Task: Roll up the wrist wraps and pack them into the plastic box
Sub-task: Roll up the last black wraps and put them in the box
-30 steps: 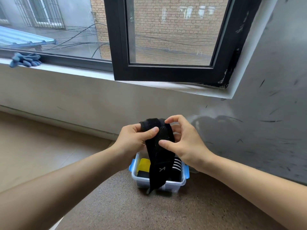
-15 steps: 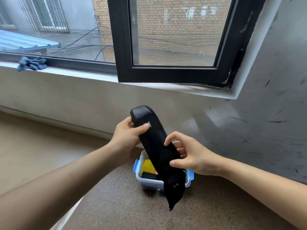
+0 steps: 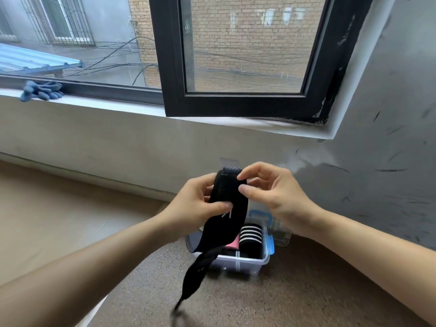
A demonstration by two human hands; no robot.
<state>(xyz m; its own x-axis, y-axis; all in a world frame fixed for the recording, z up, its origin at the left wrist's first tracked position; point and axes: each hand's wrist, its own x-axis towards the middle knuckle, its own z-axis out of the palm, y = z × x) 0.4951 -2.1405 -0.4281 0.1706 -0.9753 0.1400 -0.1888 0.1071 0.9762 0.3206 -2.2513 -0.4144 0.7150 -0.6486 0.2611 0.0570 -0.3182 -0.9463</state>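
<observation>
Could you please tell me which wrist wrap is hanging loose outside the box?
The plain black wrap, pinched by the left hand and right hand, its tail dangling; the white-striped wrap and the pink wrap lie inside the plastic box.

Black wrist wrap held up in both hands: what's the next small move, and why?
Probably fold the top end over to start a tight roll. The black fabric wrist wrap is unrolled: the right hand pinches its upper end, the left hand grips it just below, and its long tail hangs loose in front of the clear plastic box with blue latches.
</observation>
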